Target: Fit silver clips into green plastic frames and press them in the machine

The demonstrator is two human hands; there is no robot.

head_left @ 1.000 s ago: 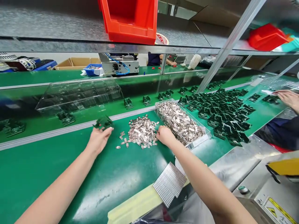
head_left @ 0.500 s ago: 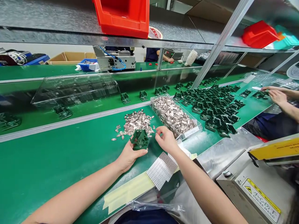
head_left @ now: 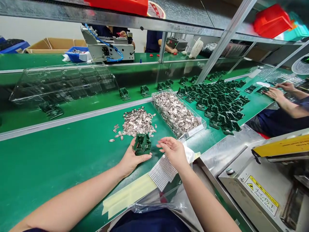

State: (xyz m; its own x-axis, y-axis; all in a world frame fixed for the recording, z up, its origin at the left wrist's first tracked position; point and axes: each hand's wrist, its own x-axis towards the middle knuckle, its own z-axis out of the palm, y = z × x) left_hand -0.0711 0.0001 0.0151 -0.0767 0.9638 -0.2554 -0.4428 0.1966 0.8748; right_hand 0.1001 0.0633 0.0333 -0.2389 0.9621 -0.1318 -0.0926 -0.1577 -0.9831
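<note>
Left hand (head_left: 129, 161) pinches green part (head_left: 142, 145), so brace it steady; right hand's (head_left: 174, 154) fingertips bunched, can't tell on what.

Single head-worn cam, looks fwd + down over the green surface (head_left: 60, 151) from its near edge. 1st-person view: L forearm (head_left: 79, 196) enters btm L, R forearm (head_left: 205, 193) btm R of ctr. L hand (head_left: 130, 161) & R hand (head_left: 175, 153) sit approx mid-frame, fairly close; dark clothing (head_left: 149, 222) at btm ctr is nearer to cam. Wide angle, slight tilt: shelf edge (head_left: 181, 27) slopes down to R, while top of frame crops the red bin (head_left: 120, 6). View runs under shelf, past the post (head_left: 227, 42), to a machine (head_left: 111, 50) in bkgd, plus co-worker's hands (head_left: 275, 95) far R. Pic squeezed in ht by a quarter.
</note>
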